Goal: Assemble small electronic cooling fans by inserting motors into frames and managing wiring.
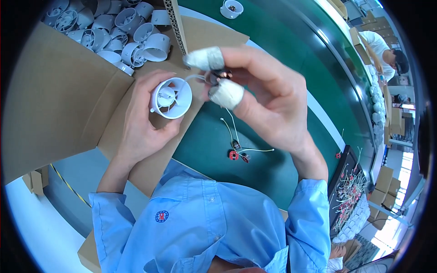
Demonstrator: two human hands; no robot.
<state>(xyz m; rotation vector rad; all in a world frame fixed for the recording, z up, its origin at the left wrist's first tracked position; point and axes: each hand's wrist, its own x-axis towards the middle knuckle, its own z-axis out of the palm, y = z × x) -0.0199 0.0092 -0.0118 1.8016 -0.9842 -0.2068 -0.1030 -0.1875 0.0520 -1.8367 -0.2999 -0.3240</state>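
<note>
My left hand (148, 116) grips a white plastic fan housing (183, 101), its round opening and inner spokes facing up. To its right my right hand (273, 98) is raised, with white coverings on the thumb and a fingertip. Pinched between those tips is a small dark motor coil (221, 74) with copper windings, partly hidden by the fingers. A pale wire runs from it toward the rim of the housing; whether it touches the housing I cannot tell. Below, on the green table (200, 145), several small red and black coil parts (233, 155) lie with pale wires.
An open cardboard box (59, 104) at the left holds many white housings (129, 20). Another white housing (231, 9) stands at the far edge. On the right a black tray (341, 182) is heaped with red wired parts. A person (380, 50) sits across the line.
</note>
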